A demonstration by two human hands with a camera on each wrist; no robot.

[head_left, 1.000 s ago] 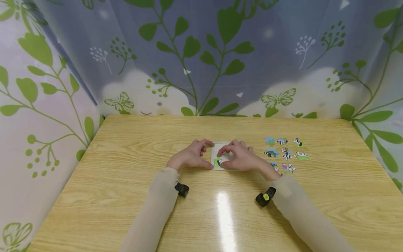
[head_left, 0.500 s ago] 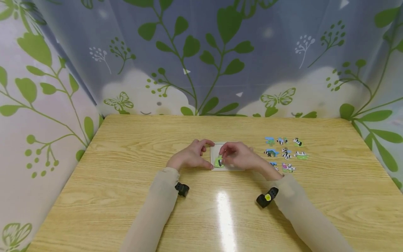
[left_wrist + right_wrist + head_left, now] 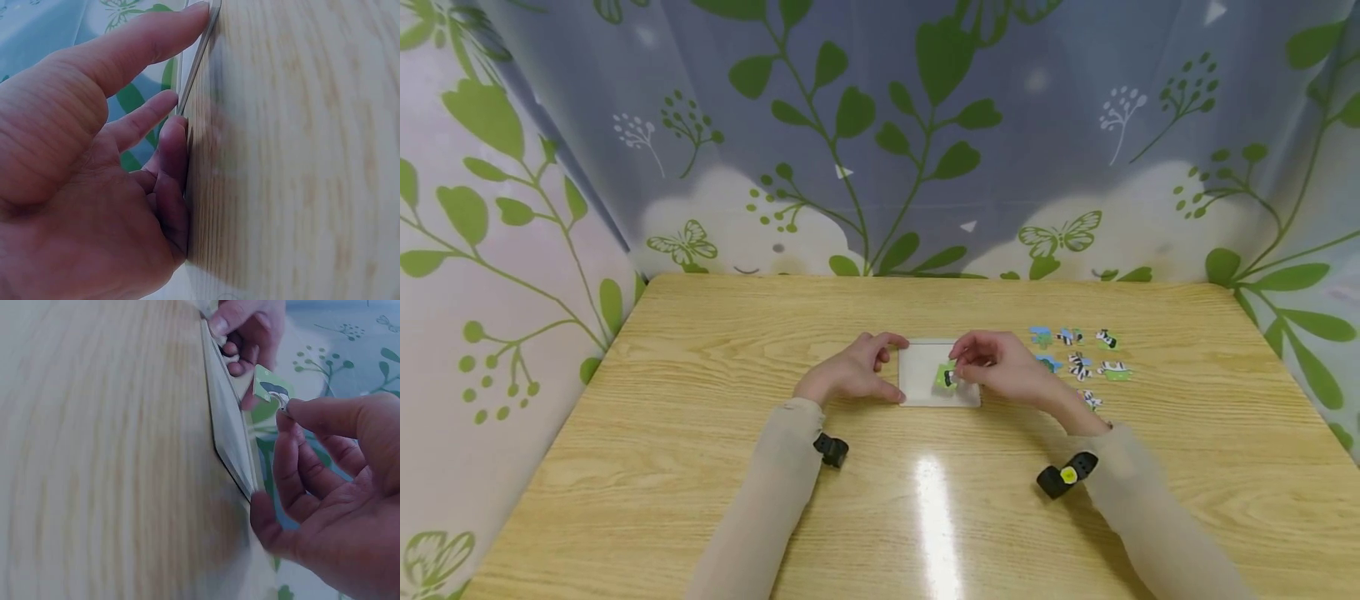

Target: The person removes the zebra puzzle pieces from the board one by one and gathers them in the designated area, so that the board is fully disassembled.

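A white rectangular puzzle tray (image 3: 917,367) lies flat on the table. My left hand (image 3: 853,369) holds its left side between thumb and index finger, one at each corner; the other fingers curl in. In the left wrist view, the thumb (image 3: 181,28) touches the tray edge (image 3: 199,62). My right hand (image 3: 1009,368) pinches a green puzzle piece (image 3: 945,377) with a black-and-white animal print above the tray's right half. The right wrist view shows this piece raised off the tray (image 3: 228,419), tilted, held by thumb and fingertip.
Several loose puzzle pieces (image 3: 1079,367) with zebra, panda-like and blue-green prints lie in rough rows at the right, partly behind the right hand. A wooden table (image 3: 737,333) spreads around the tray. A leaf-patterned curtain (image 3: 880,167) hangs behind its far edge.
The green puzzle piece, earlier at the tray's lower left corner, has been lifted and carried right by my right hand. My left hand has stayed at the tray's left side.
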